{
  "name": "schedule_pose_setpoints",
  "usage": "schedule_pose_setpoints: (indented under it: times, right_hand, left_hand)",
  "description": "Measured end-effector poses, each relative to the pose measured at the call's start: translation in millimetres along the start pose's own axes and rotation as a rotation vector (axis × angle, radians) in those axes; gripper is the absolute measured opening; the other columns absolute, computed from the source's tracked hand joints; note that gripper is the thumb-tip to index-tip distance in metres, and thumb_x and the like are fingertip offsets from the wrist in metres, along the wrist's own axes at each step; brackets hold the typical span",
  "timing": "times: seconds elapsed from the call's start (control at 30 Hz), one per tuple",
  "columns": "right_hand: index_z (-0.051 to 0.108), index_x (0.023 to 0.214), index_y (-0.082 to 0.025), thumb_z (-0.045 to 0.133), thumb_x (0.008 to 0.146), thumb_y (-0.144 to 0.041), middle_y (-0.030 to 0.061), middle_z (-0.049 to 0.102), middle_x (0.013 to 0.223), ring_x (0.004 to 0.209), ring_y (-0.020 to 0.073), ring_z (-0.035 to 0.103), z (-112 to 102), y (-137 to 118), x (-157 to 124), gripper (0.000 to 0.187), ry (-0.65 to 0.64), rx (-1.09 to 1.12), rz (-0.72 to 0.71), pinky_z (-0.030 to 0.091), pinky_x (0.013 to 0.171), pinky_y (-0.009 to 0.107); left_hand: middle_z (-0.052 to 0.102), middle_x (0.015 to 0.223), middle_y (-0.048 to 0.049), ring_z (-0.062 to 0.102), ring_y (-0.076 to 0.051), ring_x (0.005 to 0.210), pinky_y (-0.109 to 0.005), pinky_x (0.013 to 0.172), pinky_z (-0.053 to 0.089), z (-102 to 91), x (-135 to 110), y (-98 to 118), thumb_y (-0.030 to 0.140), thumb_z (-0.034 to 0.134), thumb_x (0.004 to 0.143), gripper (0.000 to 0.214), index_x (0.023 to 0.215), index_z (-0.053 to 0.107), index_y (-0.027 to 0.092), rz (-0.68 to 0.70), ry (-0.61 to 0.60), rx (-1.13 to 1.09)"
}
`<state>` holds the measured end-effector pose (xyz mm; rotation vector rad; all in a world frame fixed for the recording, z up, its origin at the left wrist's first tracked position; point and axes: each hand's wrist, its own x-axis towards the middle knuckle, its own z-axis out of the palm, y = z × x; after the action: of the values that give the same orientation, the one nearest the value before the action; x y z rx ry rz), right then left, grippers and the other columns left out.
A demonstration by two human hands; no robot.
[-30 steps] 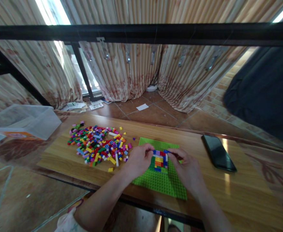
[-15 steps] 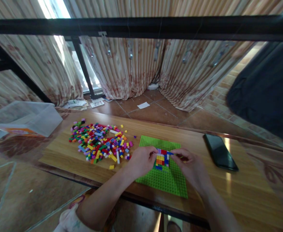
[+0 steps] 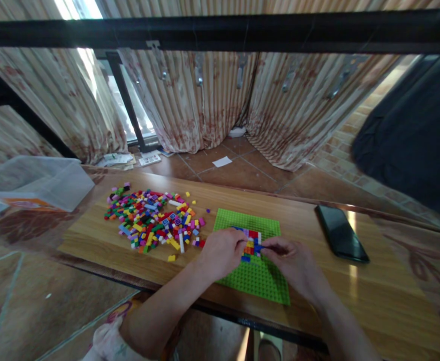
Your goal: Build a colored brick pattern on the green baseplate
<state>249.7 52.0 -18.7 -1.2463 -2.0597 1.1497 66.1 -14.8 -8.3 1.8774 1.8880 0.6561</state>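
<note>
A green studded baseplate (image 3: 259,286) lies on the wooden board, with a small patch of joined toy bricks (image 3: 253,234) in red, yellow, orange, blue and white near its middle. My right hand (image 3: 293,260) reaches in from the right, thumb and forefinger pinched on a blue brick (image 3: 258,247) at the patch's right side. From the left, my left hand (image 3: 222,253) rests over the patch's left part, its fingertips pressed together by the yellow bricks. Whatever they may hold is hidden behind the fingers.
A pile of loose coloured bricks (image 3: 154,218) spreads to the left of the baseplate. A clear plastic bin (image 3: 65,183) stands at the far left. On the right lies a black phone (image 3: 341,233). Beyond the wooden board (image 3: 103,255) are tiled floor and curtains (image 3: 220,110).
My right hand has come lower and slightly left with the blue brick, from the patch's upper right corner to its right side. My left fingertips have shifted slightly right and down.
</note>
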Motion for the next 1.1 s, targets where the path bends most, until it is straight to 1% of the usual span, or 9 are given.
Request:
schedule_pose_setpoints:
  times: [0.17, 0.27, 0.43, 0.57, 0.67, 0.83, 0.97, 1.1]
  right_hand:
    - [0.073, 0.084, -0.023, 0.062, 0.077, -0.033, 0.0012, 0.073, 0.083, 0.074, 0.0187, 0.066, 5, 1, 0, 0.016, 0.013, -0.037, -0.025, 0.050, 0.073, 0.032]
    - [0.071, 0.083, -0.022, 0.062, 0.077, -0.033, 0.0015, 0.072, 0.081, 0.072, 0.0183, 0.065, 6, 2, 0, 0.015, 0.019, -0.028, -0.032, 0.049, 0.071, 0.032]
    - [0.070, 0.080, -0.022, 0.063, 0.076, -0.035, 0.0007, 0.070, 0.076, 0.069, 0.0178, 0.063, 7, 2, 1, 0.015, 0.047, -0.020, -0.023, 0.048, 0.066, 0.030]
    - [0.070, 0.077, -0.022, 0.063, 0.076, -0.036, 0.0006, 0.069, 0.073, 0.067, 0.0173, 0.062, 6, 2, 2, 0.016, 0.029, -0.020, -0.024, 0.047, 0.064, 0.029]
    - [0.070, 0.077, -0.021, 0.064, 0.075, -0.038, 0.0009, 0.070, 0.072, 0.068, 0.0178, 0.063, 1, 5, 4, 0.018, 0.018, 0.012, 0.014, 0.047, 0.064, 0.029]
    - [0.070, 0.074, -0.020, 0.057, 0.079, -0.045, 0.0025, 0.070, 0.072, 0.067, 0.0185, 0.062, -7, 7, 6, 0.028, 0.091, -0.052, 0.054, 0.045, 0.064, 0.029]
    - [0.071, 0.074, -0.020, 0.053, 0.082, -0.047, 0.0025, 0.069, 0.069, 0.065, 0.0188, 0.061, -7, 4, 5, 0.034, 0.063, -0.138, 0.041, 0.043, 0.062, 0.029]
    - [0.072, 0.075, -0.020, 0.052, 0.083, -0.049, 0.0036, 0.071, 0.070, 0.065, 0.0193, 0.063, -4, 2, 5, 0.036, 0.047, -0.146, 0.032, 0.042, 0.060, 0.029]
  left_hand:
    - [0.068, 0.095, -0.0041, 0.063, -0.018, 0.085, -0.028, 0.077, 0.047, 5.4, 0, 1, 0.024, 0.048, 0.090, 0.022, 0.100, 0.068, 0.022, 0.022, 0.016, 0.045]
    - [0.068, 0.097, -0.0031, 0.063, -0.018, 0.088, -0.029, 0.081, 0.047, 9.0, 0, 2, 0.023, 0.050, 0.090, 0.022, 0.103, 0.068, 0.023, 0.053, 0.035, 0.045]
    - [0.066, 0.095, -0.0031, 0.061, -0.018, 0.087, -0.029, 0.078, 0.048, 10.9, 2, 7, 0.024, 0.052, 0.090, 0.017, 0.097, 0.067, 0.022, 0.067, 0.005, 0.109]
    - [0.065, 0.091, -0.0030, 0.061, -0.017, 0.085, -0.028, 0.076, 0.047, 11.3, 3, 9, 0.025, 0.050, 0.091, 0.017, 0.088, 0.066, 0.020, 0.080, -0.002, 0.143]
    - [0.065, 0.090, -0.0029, 0.060, -0.017, 0.085, -0.028, 0.076, 0.047, 12.8, 4, 9, 0.024, 0.049, 0.092, 0.018, 0.088, 0.066, 0.020, 0.086, 0.023, 0.149]
    - [0.065, 0.091, -0.0022, 0.061, -0.017, 0.084, -0.028, 0.074, 0.047, 14.6, 4, 9, 0.023, 0.049, 0.091, 0.017, 0.089, 0.065, 0.020, 0.112, 0.041, 0.144]
    - [0.066, 0.092, -0.0030, 0.061, -0.017, 0.084, -0.028, 0.074, 0.047, 14.6, 4, 10, 0.024, 0.048, 0.092, 0.018, 0.088, 0.065, 0.020, 0.112, 0.035, 0.167]
    - [0.066, 0.094, -0.0036, 0.061, -0.017, 0.085, -0.028, 0.075, 0.047, 14.8, 4, 10, 0.024, 0.048, 0.092, 0.017, 0.087, 0.064, 0.019, 0.113, 0.035, 0.177]
